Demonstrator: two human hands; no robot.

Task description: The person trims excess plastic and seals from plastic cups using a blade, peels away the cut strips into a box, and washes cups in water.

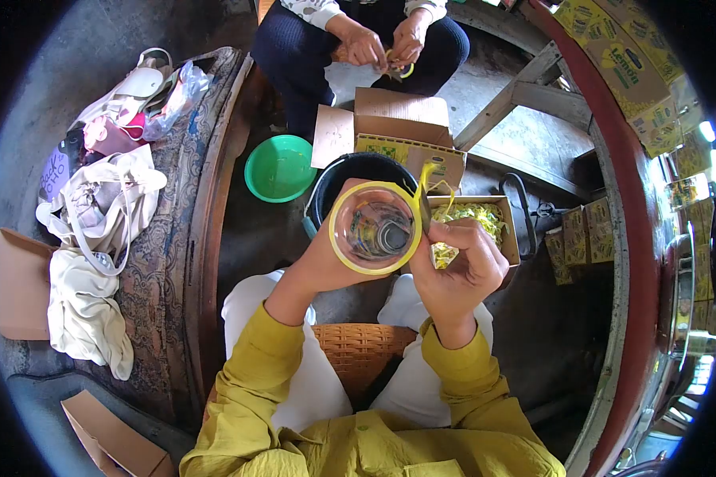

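Dark floor [243, 246], one; patterned bench [163, 262] along the left side, one, bearing pale bags and cloth [103, 191] in a loose heap, number not certain. Red-edged table [601, 318] along the right side, one; yellow cartons [628, 75] on it, several, one lettered "Lemon"; smaller cartons [599, 230] standing below, at least three.

Clear cup [374, 232] with yellow rim, one: located at the centre, raised above the seated person's lap, mouth turned toward the wearer, ringed base visible through the opening. Left hand [317, 253], one: gripped the cup around its left side, fingertips hidden behind it. Right hand [461, 258], one: thumb and forefinger closed in a pinch on a thin blade [425, 211], which stood upright against the right of the rim; remaining fingers curled. Yellow strip [427, 176], one, rose beside the blade.

Containers: dark bucket [326, 187], one, directly beyond the cup, contents largely hidden; green basin [280, 167], one, left of the bucket; open carton [402, 106], one, flaps raised, beyond the bucket; cardboard box [511, 232], one, right of the bucket, filled with tangled yellow strips [487, 216], too many to count.

Co-worker, one, seated opposite: two hands [362, 46], fingers closed around a yellow-rimmed piece [406, 70], one.
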